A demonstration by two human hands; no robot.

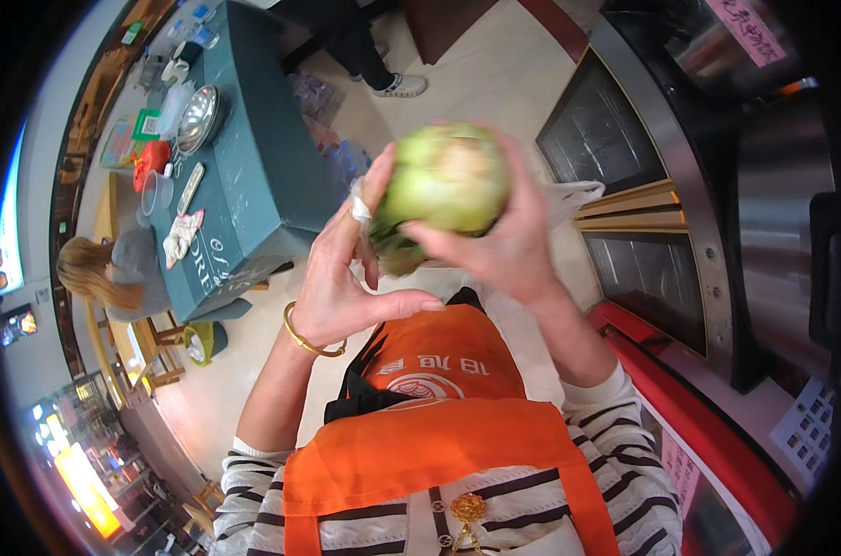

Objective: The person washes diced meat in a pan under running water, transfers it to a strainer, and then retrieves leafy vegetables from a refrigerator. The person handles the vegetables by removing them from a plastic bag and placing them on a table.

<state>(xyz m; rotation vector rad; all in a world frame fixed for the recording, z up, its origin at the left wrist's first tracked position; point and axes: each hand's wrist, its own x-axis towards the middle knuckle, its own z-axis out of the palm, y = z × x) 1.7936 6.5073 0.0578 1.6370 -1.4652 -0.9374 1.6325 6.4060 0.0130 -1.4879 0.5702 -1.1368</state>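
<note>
A round head of green lettuce or cabbage (pixel 448 177), blurred, is gripped in my right hand (pixel 511 243) above the floor. Its pale cut stem end faces up, and darker leaves show at its lower left. My left hand (pixel 344 257) is spread at the left side of the head, thumb stretched away from it. Whether those fingertips touch the leaves cannot be told. White tape wraps one left finger, and a gold bangle circles that wrist. Part of a translucent plastic bag (pixel 573 198) shows beyond my right hand; where it hangs from is hidden.
To the left stands a green-covered table (pixel 254 160) bearing a steel bowl (pixel 198 118), a knife-like tool (pixel 191 189) and a cloth (pixel 182 236). A person sits behind it; another stands ahead. Glass-fronted metal equipment (pixel 643 292) lines my right. A bin (pixel 205 342) is on the floor.
</note>
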